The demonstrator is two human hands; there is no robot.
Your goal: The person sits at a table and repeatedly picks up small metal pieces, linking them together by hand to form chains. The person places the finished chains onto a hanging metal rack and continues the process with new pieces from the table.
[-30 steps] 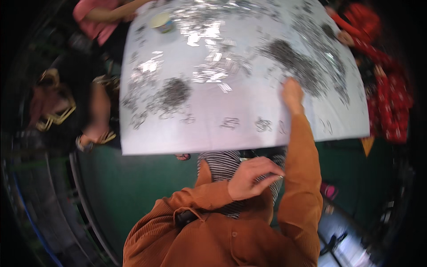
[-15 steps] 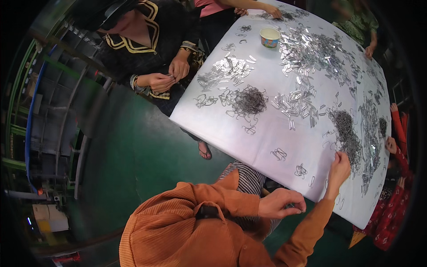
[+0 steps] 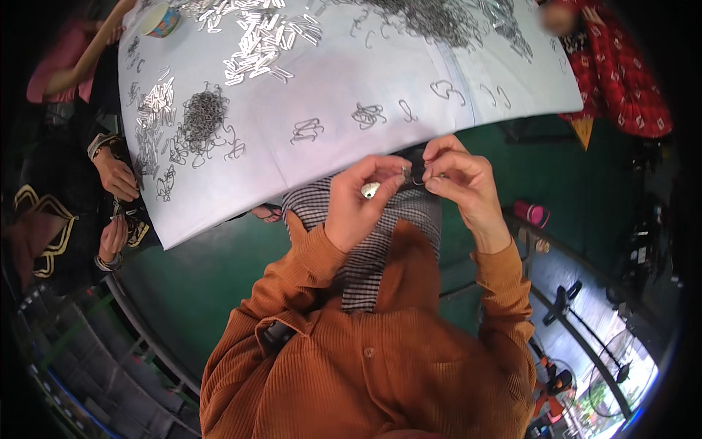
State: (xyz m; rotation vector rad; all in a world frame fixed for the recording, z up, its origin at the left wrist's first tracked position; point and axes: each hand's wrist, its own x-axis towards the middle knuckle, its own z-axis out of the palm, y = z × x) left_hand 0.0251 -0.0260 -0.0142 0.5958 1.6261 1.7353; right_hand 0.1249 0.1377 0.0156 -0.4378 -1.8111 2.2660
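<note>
Drawn back from the heap of bent wire hooks (image 3: 431,22) since the earlier frame, the right hand (image 3: 452,173) now faces the left hand (image 3: 384,175) just off the near edge of the white tabletop (image 3: 241,164), above the lap; its thumb and fingers are pinched together on a thin wire hook (image 3: 417,182), while the left pinches a small metal piece (image 3: 406,172); a pale piece (image 3: 371,190) sits in the left palm, its kind unclear; the hook should handle as very light, stiff but springy, smooth enough to slip; best held by fingertips near one end, leaving the curve free.
</note>
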